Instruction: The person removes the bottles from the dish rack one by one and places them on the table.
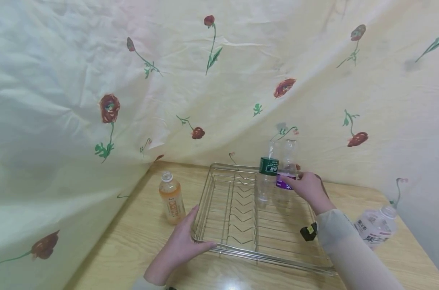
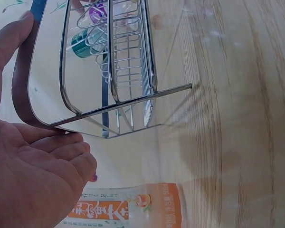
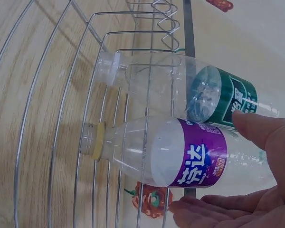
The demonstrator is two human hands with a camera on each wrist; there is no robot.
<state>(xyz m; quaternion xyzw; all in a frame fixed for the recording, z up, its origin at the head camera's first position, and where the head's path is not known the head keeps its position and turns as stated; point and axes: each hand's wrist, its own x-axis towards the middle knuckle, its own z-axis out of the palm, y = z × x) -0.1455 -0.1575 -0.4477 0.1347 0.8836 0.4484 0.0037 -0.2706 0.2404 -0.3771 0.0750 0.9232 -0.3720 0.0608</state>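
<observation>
Nearest you, your left hand (image 1: 181, 245) lies with fingers straight along the front left corner of the wire rack (image 1: 219, 247), gripping nothing; by the look of it, it steadies the rack against sliding on the wooden table (image 1: 132, 257). Just left of that corner stands an orange drink bottle (image 1: 171, 198), outside the rack.

Further in, your right hand (image 1: 308, 190) reaches over the rack's right side, thumb and fingers partly open around the purple-labelled bottle (image 3: 175, 152); the wrist view shows them at its base, so the hold seems light. That bottle stands cap down on the rack's wires, empty and clear, with a yellowish cap. Beside it, touching or nearly so, a green-labelled bottle (image 3: 199, 92) stands the same way, white cap down, likely so both drain.

To your right, outside the rack, another clear bottle (image 1: 375, 227) rests on the table. Behind everything hangs a flowered cloth (image 1: 219, 80).
</observation>
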